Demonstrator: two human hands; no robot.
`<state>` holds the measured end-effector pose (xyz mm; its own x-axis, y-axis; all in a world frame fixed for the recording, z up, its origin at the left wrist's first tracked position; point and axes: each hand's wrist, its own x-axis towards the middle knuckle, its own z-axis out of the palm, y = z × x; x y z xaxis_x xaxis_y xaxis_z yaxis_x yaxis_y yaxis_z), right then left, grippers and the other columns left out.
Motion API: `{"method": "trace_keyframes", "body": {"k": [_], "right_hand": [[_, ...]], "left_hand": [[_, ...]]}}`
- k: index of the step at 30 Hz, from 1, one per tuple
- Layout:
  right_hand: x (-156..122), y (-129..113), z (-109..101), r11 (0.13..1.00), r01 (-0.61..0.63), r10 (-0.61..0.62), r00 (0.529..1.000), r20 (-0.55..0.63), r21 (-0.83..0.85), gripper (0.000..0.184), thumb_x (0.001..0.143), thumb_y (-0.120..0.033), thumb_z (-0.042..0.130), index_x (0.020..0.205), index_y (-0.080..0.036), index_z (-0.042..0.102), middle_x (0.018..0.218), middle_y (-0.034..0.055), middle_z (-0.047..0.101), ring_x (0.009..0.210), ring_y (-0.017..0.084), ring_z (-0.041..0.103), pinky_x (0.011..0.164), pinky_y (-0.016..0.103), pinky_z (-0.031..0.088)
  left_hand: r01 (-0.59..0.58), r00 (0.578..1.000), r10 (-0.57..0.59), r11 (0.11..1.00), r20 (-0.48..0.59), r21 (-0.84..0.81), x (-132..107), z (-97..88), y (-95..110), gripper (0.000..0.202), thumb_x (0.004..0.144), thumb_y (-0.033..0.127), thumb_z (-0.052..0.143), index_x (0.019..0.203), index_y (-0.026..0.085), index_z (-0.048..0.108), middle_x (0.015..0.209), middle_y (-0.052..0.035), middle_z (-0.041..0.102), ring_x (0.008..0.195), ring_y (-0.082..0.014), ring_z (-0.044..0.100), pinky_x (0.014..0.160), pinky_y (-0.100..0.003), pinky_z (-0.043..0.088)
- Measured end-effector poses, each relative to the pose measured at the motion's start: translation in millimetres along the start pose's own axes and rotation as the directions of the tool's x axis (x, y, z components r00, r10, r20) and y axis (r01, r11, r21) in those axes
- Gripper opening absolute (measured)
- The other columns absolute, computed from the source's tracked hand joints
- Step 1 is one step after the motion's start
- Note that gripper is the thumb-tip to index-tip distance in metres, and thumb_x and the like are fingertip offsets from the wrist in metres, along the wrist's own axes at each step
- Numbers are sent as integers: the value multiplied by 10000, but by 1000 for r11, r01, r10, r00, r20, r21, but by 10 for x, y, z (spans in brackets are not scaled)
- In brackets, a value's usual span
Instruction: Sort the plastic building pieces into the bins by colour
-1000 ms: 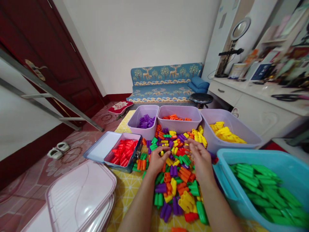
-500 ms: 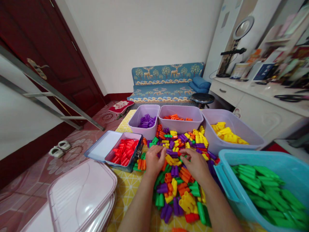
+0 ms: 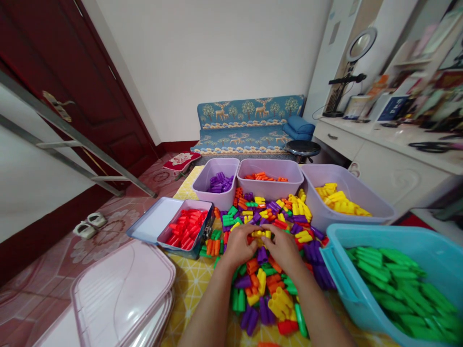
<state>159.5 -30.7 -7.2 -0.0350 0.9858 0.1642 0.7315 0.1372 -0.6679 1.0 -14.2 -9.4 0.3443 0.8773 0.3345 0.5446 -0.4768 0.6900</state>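
Your left hand (image 3: 238, 246) and right hand (image 3: 284, 246) meet over the middle of the mixed pile of plastic blocks (image 3: 262, 256), and the fingers of both grasp a yellow block (image 3: 261, 234) between them. The pile, in purple, green, orange, red and yellow, spreads over the cloth-covered counter (image 3: 186, 289) below and around your wrists. To your left, an open hinged case (image 3: 198, 250) holds red blocks (image 3: 187, 227), with pale lids (image 3: 123, 284) stacked nearer you. Beyond the pile, the left lavender bin (image 3: 217, 198) contains purple blocks (image 3: 220, 182), the middle lavender bin (image 3: 269, 189) orange ones, and the right lavender bin (image 3: 320, 218) yellow ones. Close on your right, a turquoise bin (image 3: 356, 301) holds green blocks (image 3: 401, 284).
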Motion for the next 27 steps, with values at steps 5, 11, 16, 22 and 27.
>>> {"method": "trace_keyframes", "body": {"k": [5,11,16,22,27], "right_hand": [[7,46,-23,993,38,-39,999,3,113,354,762,-172,544,1101,-183,647,1099,87,683,1021,225,631,899,370,469],[-35,30,-51,989,93,-71,980,184,-111,434,675,-81,589,1063,-255,673,1113,50,663,965,230,645,790,323,470],[-28,-44,-28,991,12,-2,997,79,-135,313,681,-82,581,946,-232,654,989,34,676,880,212,652,722,294,463],[15,-87,-72,998,65,-65,994,-85,-8,216,792,-284,585,984,-209,648,992,65,695,950,246,624,841,369,468],[15,-124,-60,985,82,-59,987,-150,150,225,831,-309,530,950,-182,674,941,87,709,906,245,636,841,377,482]], "left_hand": [[116,985,-145,961,-99,-252,4,91,-122,267,796,212,579,1034,182,696,939,-53,716,843,-193,638,766,-291,495],[159,951,-244,912,-191,-378,15,126,-174,318,853,346,563,1085,153,663,807,-37,699,704,-159,615,649,-245,473],[156,946,-250,908,-205,-388,6,115,-171,333,847,342,572,1118,166,653,848,-40,702,740,-163,621,686,-258,489],[120,948,-233,892,-216,-435,10,112,-158,330,810,272,619,1123,172,647,954,-60,714,853,-181,648,765,-277,508],[113,933,-248,891,-261,-440,18,116,-167,276,806,267,620,1056,159,665,969,-70,716,864,-188,653,784,-294,511]]}}
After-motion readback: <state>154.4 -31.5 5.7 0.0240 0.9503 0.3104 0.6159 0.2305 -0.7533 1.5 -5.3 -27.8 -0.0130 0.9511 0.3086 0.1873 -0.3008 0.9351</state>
